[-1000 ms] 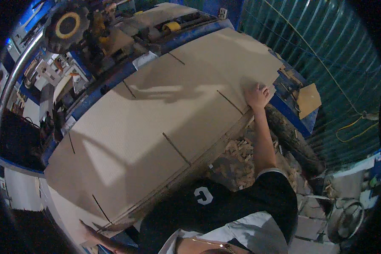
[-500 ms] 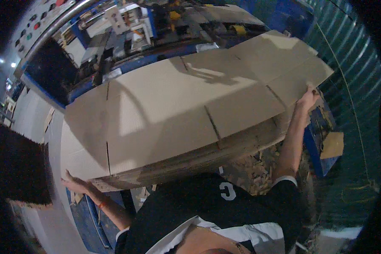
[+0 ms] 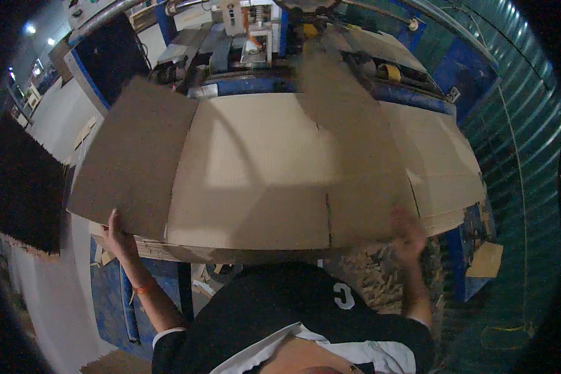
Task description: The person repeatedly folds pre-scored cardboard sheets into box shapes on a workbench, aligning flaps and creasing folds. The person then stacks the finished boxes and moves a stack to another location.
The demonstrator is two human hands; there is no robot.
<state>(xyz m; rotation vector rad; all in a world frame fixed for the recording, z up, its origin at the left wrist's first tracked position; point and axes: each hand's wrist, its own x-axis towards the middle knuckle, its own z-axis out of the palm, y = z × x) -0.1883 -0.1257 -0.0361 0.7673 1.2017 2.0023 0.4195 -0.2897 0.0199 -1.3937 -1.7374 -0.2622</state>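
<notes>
Both end panels of the cardboard sheet (image 3: 262,156) had lifted since the earlier frame, and the right hand (image 3: 410,235) had shifted inward along the near edge. Beyond both hands stood a blue machine (image 3: 249,86). Between and ahead of the hands, the sheet's middle lay on a cardboard stack (image 3: 187,254). Its left panel (image 3: 131,149) was tilted up ahead of the left hand (image 3: 118,240), which was partly closed on the near edge, thumb uppermost, other fingers largely hidden. Its right panel (image 3: 358,143), blurred, rose ahead of the right hand; that hand was also blurred, so its opening and grip could not be determined. Loose scraps (image 3: 380,274) lay below and left of the right hand, a tan offcut (image 3: 485,260) to its right. An orange wristband (image 3: 144,288) sat just behind the left hand
</notes>
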